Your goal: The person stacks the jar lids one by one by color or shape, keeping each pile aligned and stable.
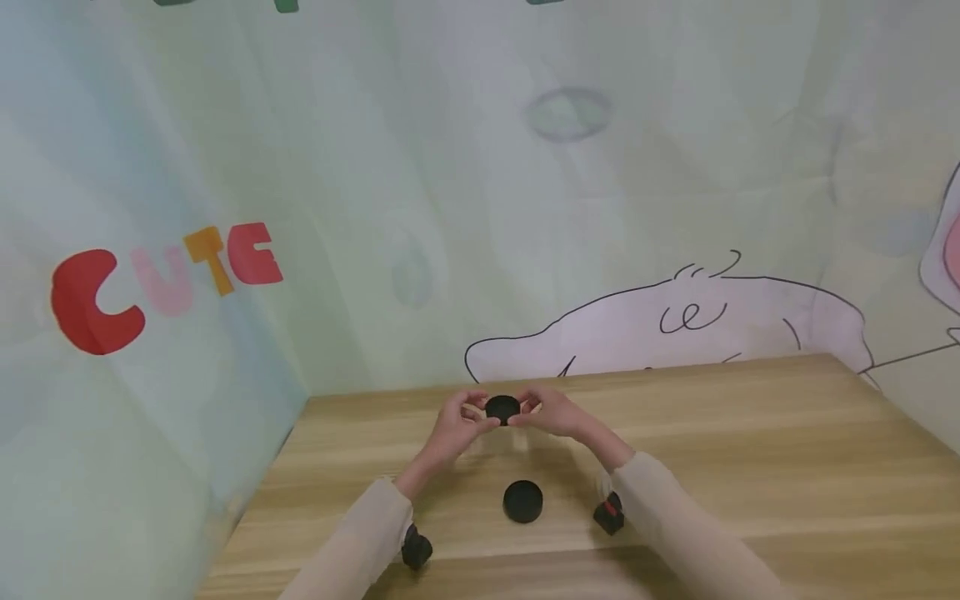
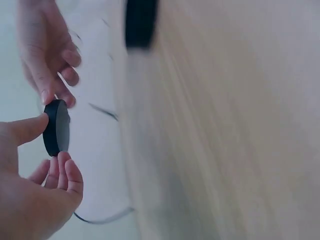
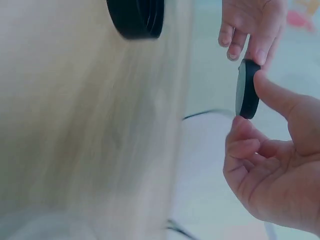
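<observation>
Between both hands, above the far part of the table, a thin round black lid-like disc [image 1: 502, 408] is held up. My left hand [image 1: 459, 421] pinches its left edge with thumb and fingertips, and my right hand [image 1: 553, 412] pinches the right edge. In the left wrist view the disc [image 2: 52, 127] stands on edge, with a dark rim and a pale grey underside. A second round black piece, shallow and dish-like [image 1: 522, 502], lies on the table nearer the body, between the forearms. The right wrist view shows ridges along its rim [image 3: 135, 20].
The wood-grain table [image 1: 750, 450] runs back to a printed cloth backdrop [image 1: 420, 208] with coloured letters and a cartoon figure. Small black devices hang at the left wrist [image 1: 416, 547] and right wrist [image 1: 609, 512].
</observation>
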Available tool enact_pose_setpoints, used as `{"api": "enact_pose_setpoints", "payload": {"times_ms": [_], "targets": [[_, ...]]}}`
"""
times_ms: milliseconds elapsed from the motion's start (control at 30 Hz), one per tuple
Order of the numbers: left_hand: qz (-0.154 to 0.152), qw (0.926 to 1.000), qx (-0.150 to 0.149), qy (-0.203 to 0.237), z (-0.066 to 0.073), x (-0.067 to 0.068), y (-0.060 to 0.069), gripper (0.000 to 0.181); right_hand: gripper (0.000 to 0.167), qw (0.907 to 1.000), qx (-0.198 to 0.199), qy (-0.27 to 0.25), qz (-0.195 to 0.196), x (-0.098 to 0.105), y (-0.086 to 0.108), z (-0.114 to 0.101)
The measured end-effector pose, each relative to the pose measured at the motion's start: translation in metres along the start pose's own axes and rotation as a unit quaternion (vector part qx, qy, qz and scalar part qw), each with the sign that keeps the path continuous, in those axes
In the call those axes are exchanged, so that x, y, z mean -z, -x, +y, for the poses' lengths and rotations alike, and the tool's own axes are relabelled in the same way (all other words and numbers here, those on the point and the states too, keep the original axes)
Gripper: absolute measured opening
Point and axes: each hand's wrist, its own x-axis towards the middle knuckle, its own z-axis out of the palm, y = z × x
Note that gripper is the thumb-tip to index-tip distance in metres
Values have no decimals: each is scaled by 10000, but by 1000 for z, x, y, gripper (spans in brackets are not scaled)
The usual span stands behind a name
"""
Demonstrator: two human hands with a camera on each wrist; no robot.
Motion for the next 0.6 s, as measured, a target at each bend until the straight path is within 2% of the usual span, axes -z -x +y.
{"api": "enact_pose_setpoints", "payload": {"times_ms": [100, 167, 233, 300, 433, 600], "targets": [[-557, 9983, -146, 70, 13, 1, 20, 50, 40, 9986, 357, -88, -392, 7, 25, -2], [-945, 9951, -268, -62, 18, 3, 30, 52, 41, 9963, 457, -248, -681, 9, 38, -3], [-1217, 9916, -345, -282, 20, 3, 38, 52, 41, 9939, 390, -427, -941, 8, 47, -3], [-1387, 9886, -301, -504, 19, 2, 45, 50, 40, 9911, 252, -560, -1184, 6, 53, -1], [-1624, 9834, -123, -803, 13, -3, 56, 47, 38, 9882, 26, -463, -1459, -2, 62, 2], [-1817, 9798, -259, -793, 1, -13, 66, 46, 40, 9868, -44, -386, -1574, -12, 71, 5]]}}
